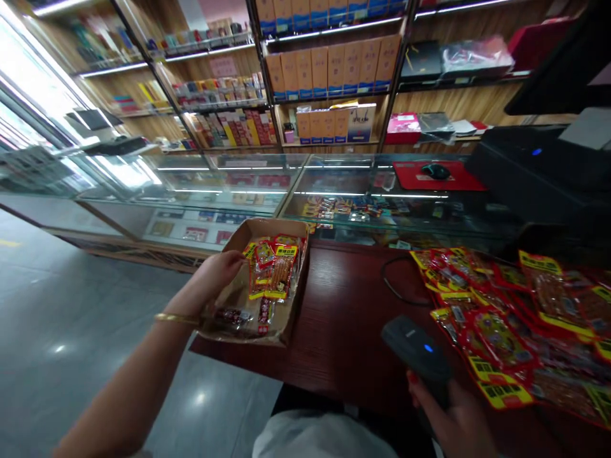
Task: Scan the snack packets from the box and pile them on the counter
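My left hand (223, 272), with a gold bangle at the wrist, reaches over the left side of an open cardboard box (298, 308). Its fingers are closed at the edge of a red and yellow snack packet (255, 280). Other packets, among them one with brown sticks showing (282, 270), lie in the box beside small dark-red wrapped pieces (264, 312). My right hand (451, 407) grips a dark barcode scanner (415, 350) with a blue light, held above the table. The handle is partly hidden by my fingers.
A large pile of snack packets (506, 318) covers the right of the dark red table (338, 318). A black cable (398, 289) curves across it. Behind stand glass display counters (238, 181), a mouse (435, 170) on a red mat, and shelves of boxed goods (334, 67).
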The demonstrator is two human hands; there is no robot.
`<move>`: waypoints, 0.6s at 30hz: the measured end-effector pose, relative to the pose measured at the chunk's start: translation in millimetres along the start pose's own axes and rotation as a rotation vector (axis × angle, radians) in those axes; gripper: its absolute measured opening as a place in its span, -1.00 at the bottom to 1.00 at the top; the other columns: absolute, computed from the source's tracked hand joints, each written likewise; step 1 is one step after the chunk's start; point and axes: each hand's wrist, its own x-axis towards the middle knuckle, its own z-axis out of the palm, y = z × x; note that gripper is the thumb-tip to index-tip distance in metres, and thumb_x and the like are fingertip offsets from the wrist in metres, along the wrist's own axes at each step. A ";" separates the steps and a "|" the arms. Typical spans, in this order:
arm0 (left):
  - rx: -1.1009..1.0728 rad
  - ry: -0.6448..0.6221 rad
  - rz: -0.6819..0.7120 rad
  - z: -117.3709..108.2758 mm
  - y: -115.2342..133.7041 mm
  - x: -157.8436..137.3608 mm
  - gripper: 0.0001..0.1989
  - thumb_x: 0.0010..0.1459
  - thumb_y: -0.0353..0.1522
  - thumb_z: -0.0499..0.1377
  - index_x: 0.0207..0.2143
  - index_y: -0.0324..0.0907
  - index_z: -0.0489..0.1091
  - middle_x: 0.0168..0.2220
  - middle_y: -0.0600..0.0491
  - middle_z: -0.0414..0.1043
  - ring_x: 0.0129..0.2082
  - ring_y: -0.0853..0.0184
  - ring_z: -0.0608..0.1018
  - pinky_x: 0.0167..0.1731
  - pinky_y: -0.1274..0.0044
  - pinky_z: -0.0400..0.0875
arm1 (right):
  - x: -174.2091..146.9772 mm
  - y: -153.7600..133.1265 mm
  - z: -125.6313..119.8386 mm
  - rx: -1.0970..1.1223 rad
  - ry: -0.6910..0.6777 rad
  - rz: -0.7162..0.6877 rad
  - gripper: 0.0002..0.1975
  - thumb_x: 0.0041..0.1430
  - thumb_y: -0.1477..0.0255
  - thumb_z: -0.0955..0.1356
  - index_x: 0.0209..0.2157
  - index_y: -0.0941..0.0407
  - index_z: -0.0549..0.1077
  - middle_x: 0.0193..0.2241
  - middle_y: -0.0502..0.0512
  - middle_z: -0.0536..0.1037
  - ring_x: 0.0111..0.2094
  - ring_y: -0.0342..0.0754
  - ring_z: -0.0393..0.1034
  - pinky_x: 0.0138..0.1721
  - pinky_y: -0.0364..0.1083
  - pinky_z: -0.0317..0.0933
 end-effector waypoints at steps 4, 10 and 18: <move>0.079 -0.109 0.095 12.5 -11.7 50.9 -0.87 0.01 -0.42 0.21 -0.35 -0.23 0.54 -0.33 -0.10 0.61 -0.14 0.07 0.61 0.04 0.34 0.38 | 2.8 0.9 5.3 -0.002 -0.043 -0.034 -0.40 0.05 -0.22 0.38 -0.41 0.06 0.65 -0.50 0.16 0.69 -0.45 0.12 0.60 -0.38 -0.08 0.42; 0.085 -0.230 0.246 39.5 -3.9 98.1 -0.59 -0.24 -0.51 0.29 -0.22 -0.20 0.54 -0.02 -0.16 0.59 0.04 0.05 0.56 0.13 0.43 0.34 | -5.0 -1.3 4.7 -0.005 -0.029 -0.047 -0.41 0.05 -0.22 0.38 -0.46 0.05 0.63 -0.52 0.14 0.68 -0.46 0.10 0.59 -0.38 -0.09 0.41; 0.319 -0.232 0.190 32.0 -19.6 92.8 -0.57 -0.28 -0.45 0.31 -0.22 -0.26 0.55 -0.11 -0.25 0.58 0.01 -0.10 0.55 0.08 0.28 0.34 | -14.6 15.8 -4.9 -0.031 -0.067 -0.083 -0.41 0.05 -0.21 0.38 -0.44 0.06 0.64 -0.54 0.14 0.68 -0.50 0.11 0.59 -0.40 -0.09 0.43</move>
